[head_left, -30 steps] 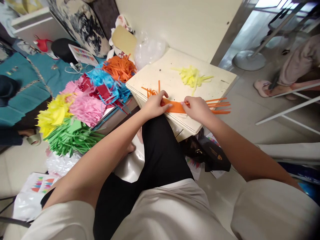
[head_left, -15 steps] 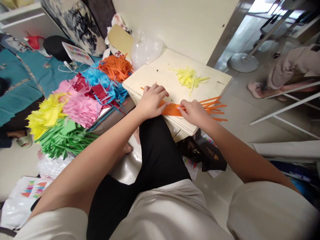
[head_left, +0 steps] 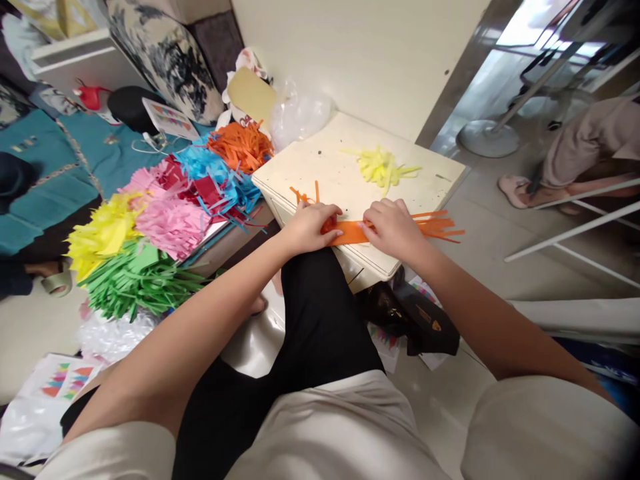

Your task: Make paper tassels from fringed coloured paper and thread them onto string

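Note:
A strip of orange fringed paper (head_left: 351, 233) lies along the near edge of a cream tabletop, pulled between both hands. My left hand (head_left: 315, 228) closes on its left part, with a few cut strands poking out beyond the fingers. On the right part, my right hand (head_left: 390, 227) pinches the paper, and long loose orange strands fan out past that hand. The middle band between the hands looks uncut and flat. Farther back on the same top rests a yellow fringed paper bunch (head_left: 383, 167), touched by neither hand.
Left of the cream cabinet (head_left: 330, 157) are piled fringed bunches: orange (head_left: 241, 147), blue (head_left: 215, 170), pink (head_left: 173, 223), yellow (head_left: 103, 230) and green (head_left: 137, 277). A clear plastic bag (head_left: 300, 117) sits at the back corner. Black bags (head_left: 407, 317) lie below; a person's leg (head_left: 575, 157) shows at right.
My left hand's fingers have curled in around the orange paper, and more strands stand up behind them. My right hand keeps its grip. The whole view has shifted slightly.

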